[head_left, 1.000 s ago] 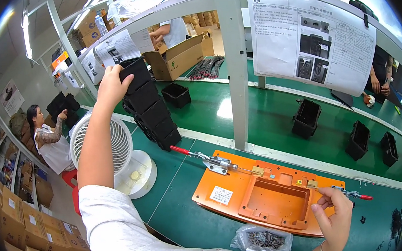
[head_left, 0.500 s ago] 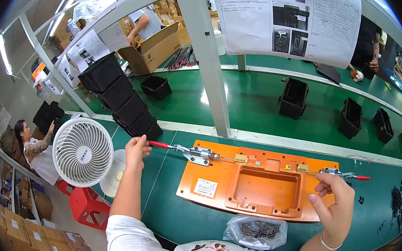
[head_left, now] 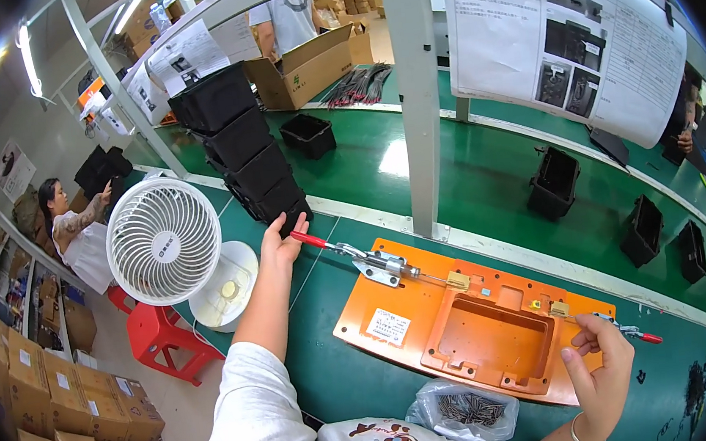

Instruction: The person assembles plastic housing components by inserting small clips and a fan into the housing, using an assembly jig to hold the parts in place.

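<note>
My left hand [head_left: 280, 243] is stretched toward the lowest box in a leaning stack of black plastic boxes [head_left: 236, 138]. Its fingers are apart and overlap the box's near corner; whether they touch it I cannot tell. Just right of them is the red handle [head_left: 309, 239] of a toggle clamp [head_left: 383, 267] mounted on an orange fixture [head_left: 362, 313]. My right hand [head_left: 602, 360] hovers over the fixture's right end with loosely bent fingers, thumb apart, and nothing in it. Beside it a second toggle clamp [head_left: 627, 330] with a red handle is partly covered.
A bag of screws [head_left: 465, 409] lies before the fixture. Left stand a white fan [head_left: 163, 239] and a red stool [head_left: 165, 341]. Black boxes [head_left: 553, 180] sit on the green surface beyond the white rail. A post [head_left: 417, 112] rises behind the fixture. Co-workers are farther off.
My left hand has left the clamp's red handle and reached out to the black stack. My right hand stays over the fixture's right end. The whole view has shifted.
</note>
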`<state>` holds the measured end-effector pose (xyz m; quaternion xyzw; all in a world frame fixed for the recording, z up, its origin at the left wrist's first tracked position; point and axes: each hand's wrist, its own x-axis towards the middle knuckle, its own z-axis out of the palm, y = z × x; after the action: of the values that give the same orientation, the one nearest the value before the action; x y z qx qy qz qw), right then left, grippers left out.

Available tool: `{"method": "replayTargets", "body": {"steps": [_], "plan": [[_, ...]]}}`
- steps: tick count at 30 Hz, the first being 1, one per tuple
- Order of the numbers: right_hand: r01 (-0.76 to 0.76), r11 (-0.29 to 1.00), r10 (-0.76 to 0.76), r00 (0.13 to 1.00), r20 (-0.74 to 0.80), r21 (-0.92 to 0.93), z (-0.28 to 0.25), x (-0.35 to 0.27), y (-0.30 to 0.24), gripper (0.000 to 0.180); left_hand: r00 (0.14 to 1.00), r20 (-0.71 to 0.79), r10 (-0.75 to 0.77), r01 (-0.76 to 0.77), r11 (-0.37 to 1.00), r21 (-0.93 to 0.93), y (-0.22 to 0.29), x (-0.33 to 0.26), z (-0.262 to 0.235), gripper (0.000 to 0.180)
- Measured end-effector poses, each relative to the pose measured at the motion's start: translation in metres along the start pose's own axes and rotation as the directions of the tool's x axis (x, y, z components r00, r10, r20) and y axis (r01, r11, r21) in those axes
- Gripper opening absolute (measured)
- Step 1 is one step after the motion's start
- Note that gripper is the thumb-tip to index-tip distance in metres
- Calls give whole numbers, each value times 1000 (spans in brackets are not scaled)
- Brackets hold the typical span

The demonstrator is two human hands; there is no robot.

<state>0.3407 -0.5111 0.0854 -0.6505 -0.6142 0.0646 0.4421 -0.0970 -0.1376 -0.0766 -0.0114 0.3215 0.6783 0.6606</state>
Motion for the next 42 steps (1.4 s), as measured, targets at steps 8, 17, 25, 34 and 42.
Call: {"method": "replayTargets", "body": {"steps": [8,17,25,34,42], "plan": [[-24,1000,24,999,43,-15,4,2,3,38,975,178,-131,153,981,-116,16,7,4,96],[-16,1000,19,996,85,-26,4,5,4,39,995,-26,-93,85,974,-210,16,25,7,65],[2,997,6,994,111,-75,6,7,6,41,984,-153,93,-110,988,-110,24,43,22,34],[4,993,11,992,128,-116,5,7,10,43,961,-216,172,-205,968,-143,23,69,25,40],[-15,992,33,989,143,-126,6,9,13,45,944,-212,252,-281,952,-123,46,86,14,42]]}}
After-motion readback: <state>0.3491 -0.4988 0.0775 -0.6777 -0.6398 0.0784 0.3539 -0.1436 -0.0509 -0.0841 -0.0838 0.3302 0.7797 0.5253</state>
